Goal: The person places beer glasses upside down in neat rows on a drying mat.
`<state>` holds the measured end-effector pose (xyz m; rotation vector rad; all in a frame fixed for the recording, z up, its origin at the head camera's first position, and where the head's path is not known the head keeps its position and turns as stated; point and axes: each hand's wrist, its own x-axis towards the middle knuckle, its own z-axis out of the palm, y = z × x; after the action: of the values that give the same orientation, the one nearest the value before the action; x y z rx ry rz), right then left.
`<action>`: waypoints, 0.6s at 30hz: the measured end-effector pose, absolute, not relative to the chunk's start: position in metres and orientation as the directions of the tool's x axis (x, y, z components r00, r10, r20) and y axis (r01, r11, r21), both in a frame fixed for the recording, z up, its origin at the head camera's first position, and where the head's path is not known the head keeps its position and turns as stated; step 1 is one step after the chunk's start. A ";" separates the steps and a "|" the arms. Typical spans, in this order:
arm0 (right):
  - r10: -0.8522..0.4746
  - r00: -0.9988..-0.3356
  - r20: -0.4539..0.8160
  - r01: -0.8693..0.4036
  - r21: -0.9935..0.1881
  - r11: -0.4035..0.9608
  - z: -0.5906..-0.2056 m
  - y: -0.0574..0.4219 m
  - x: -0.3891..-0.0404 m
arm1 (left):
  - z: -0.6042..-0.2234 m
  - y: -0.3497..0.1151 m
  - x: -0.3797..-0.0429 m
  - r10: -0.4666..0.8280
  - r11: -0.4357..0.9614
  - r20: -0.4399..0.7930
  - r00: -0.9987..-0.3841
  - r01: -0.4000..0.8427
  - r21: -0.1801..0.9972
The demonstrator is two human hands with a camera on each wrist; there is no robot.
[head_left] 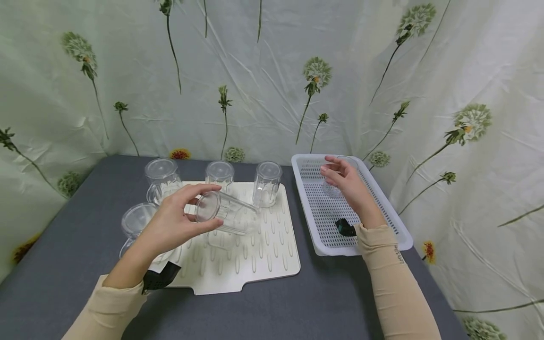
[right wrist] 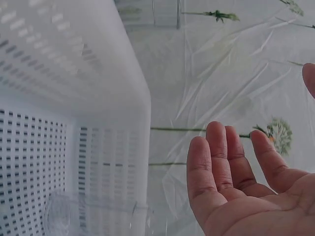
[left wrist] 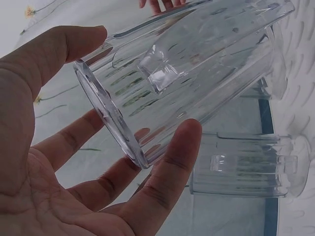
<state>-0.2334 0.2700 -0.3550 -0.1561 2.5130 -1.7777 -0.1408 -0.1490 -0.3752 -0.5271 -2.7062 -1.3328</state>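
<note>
A clear glass mug (head_left: 231, 215), faceted and lying tilted in the air over the white ridged drying mat (head_left: 272, 255), is held near its thick base by my left hand (head_left: 176, 219). The left wrist view shows the thumb and fingers around the base of this mug (left wrist: 172, 73). Over the basket (head_left: 303, 203) is my right hand (head_left: 346, 182), its fingers loosely bent with nothing between them. Another clear glass (head_left: 331, 189) stands in the basket, partly behind that hand; the right wrist view shows this glass (right wrist: 59, 216) low in the basket, apart from the fingers.
Upside-down glasses stand at the mat's back, one at the middle (head_left: 219, 171) and one at the right (head_left: 267, 184). Two more, a back-left glass (head_left: 162, 170) and a front-left glass (head_left: 137, 219), stand by its left edge. A flowered curtain (head_left: 272, 94) hangs behind the grey table (head_left: 289, 307).
</note>
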 end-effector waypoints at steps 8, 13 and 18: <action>-0.082 -0.996 0.035 -0.063 -0.922 0.381 -0.350 0.280 -0.238 | -0.374 -0.149 -0.140 0.265 0.588 0.218 -0.939 0.336 0.736; -0.052 -0.998 0.027 -0.047 -0.903 0.427 -0.346 0.287 -0.239 | -0.374 -0.149 -0.140 0.264 0.604 0.214 -0.941 0.334 0.724; -0.029 -1.000 0.011 -0.023 -0.897 0.440 -0.344 0.296 -0.242 | -0.376 -0.150 -0.140 0.255 0.620 0.216 -0.942 0.331 0.712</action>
<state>-0.2424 0.2956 -0.3437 -0.0479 2.6607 -1.6575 -0.1399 -0.1498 -0.3760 -0.4977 -2.7421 -1.2340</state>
